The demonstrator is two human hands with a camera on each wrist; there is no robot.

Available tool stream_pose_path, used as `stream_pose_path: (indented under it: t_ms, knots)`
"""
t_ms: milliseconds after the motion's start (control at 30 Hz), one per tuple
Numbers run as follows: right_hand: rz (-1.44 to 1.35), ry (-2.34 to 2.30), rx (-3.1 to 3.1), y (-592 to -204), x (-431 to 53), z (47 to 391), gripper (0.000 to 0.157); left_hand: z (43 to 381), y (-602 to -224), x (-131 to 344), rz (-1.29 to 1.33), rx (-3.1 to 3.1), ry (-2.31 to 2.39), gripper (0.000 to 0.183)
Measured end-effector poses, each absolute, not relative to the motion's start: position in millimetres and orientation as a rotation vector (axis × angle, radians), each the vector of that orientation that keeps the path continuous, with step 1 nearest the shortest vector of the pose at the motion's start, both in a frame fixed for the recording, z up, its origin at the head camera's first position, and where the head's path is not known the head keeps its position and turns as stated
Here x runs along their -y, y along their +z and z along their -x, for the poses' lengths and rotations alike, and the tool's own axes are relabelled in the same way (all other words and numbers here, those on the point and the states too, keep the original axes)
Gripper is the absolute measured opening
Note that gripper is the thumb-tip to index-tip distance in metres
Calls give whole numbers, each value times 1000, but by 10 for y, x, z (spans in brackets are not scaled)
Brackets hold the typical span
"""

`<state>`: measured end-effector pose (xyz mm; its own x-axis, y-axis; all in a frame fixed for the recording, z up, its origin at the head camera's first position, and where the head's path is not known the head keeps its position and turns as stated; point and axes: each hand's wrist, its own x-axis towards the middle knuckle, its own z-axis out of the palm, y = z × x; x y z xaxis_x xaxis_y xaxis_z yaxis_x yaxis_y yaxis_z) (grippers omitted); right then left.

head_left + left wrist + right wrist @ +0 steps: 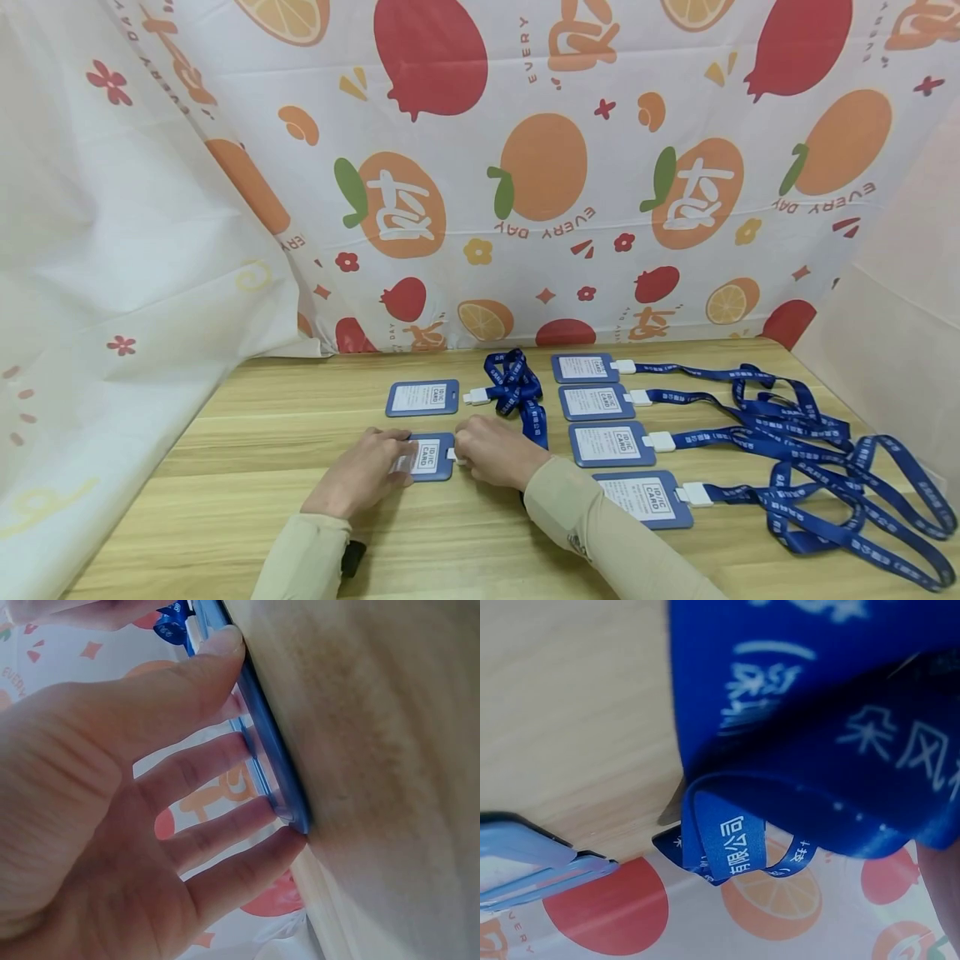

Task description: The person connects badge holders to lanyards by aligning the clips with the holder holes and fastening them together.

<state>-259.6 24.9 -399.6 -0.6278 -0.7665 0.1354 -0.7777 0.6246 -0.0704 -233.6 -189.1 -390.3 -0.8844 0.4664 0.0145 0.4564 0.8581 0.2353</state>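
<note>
In the head view a blue ID badge holder [426, 457] lies on the table, its card slot toward the right. My left hand [365, 468] holds it at the left end; the left wrist view shows the thumb on one long edge of the badge holder [264, 724] and fingers at the other. With bent fingers my right hand [495, 450] pinches the white lanyard clip [452, 455] at the slot end, and the fingers partly hide it. A blue lanyard strap [735, 735] with white lettering fills much of the right wrist view; the right fingertips are out of sight there.
Behind lies another badge holder [422, 398], apart from the white clip [476, 397] of a bunched blue lanyard [513, 387]. To the right, several badge holders [611, 442] lie in a column, clipped to lanyards [817, 504] that overlap. A fruit-print cloth [465, 283] hangs behind the table.
</note>
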Motion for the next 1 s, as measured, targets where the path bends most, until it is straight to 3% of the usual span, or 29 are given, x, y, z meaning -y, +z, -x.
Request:
stream_pose_path:
  t_ms: [1000]
  knots:
    - [-1315, 168, 2758, -3983, -235, 2592, 14, 2347, -3904, 1893, -789, -2990, 423, 31]
